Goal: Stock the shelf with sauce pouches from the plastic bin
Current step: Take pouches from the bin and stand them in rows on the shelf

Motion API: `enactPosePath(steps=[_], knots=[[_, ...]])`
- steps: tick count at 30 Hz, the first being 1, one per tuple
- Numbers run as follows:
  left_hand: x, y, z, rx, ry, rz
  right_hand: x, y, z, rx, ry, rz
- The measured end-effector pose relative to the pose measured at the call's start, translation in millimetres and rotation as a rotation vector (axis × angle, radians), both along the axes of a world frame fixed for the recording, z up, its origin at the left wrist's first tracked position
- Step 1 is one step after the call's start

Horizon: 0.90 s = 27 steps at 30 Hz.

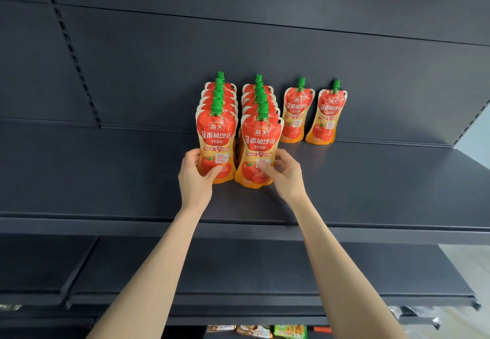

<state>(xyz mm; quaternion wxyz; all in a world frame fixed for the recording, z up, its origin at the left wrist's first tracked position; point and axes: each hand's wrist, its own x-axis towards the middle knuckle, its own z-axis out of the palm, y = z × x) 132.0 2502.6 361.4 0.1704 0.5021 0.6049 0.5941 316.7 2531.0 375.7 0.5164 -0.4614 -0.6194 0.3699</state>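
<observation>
The left hand (195,177) grips the left pouch (216,139) and the right hand (287,175) grips the right pouch (261,147), each fronting a row on the dark shelf (371,179). Labels read "海天" and "番茄沙司" beneath green caps (263,112).

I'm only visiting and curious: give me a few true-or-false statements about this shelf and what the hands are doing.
1. The left hand grips the left front pouch and the right hand grips the right front pouch. True.
2. The caps are blue. False: they are green.
3. Two lone pouches stand at the back, to the right of the two rows. True.
4. The pouches lie flat on the shelf. False: they all stand upright.
</observation>
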Motion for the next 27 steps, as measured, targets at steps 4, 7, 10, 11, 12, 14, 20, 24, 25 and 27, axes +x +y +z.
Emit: enactPosePath(steps=[4, 7, 10, 11, 12, 14, 20, 24, 25, 27], knots=[[-3, 0, 2, -0.008, 0.017, -0.02, -1, 3, -1, 0.008, -0.006, -0.006], [-7, 0, 3, -0.019, 0.025, -0.034, -1, 5, -2, 0.015, -0.021, -0.017], [-9, -1, 4, -0.03, 0.026, -0.051, 0, 7, -1, 0.019, -0.042, -0.011], [-10, -1, 5, -0.034, 0.027, -0.057, 1, 7, -1, 0.023, -0.051, -0.008], [-11, -1, 5, -0.039, 0.028, -0.062, 1, 7, 0, 0.028, -0.06, -0.006], [-12, -1, 5, -0.049, 0.03, -0.071, 1, 8, 1, 0.032, -0.08, -0.008], [-12, -3, 6, -0.064, 0.035, -0.073, 1, 8, 2, 0.036, -0.139, -0.03], [-11, -7, 3, -0.079, 0.057, -0.07, 3, 0, 2, 0.037, -0.177, -0.083], [-10, -9, 2, -0.084, 0.071, -0.053, 4, -4, 2, 0.038, -0.177, -0.102], [-7, -16, 1, -0.078, 0.119, 0.002, 7, -14, 4, 0.046, -0.169, -0.143]])
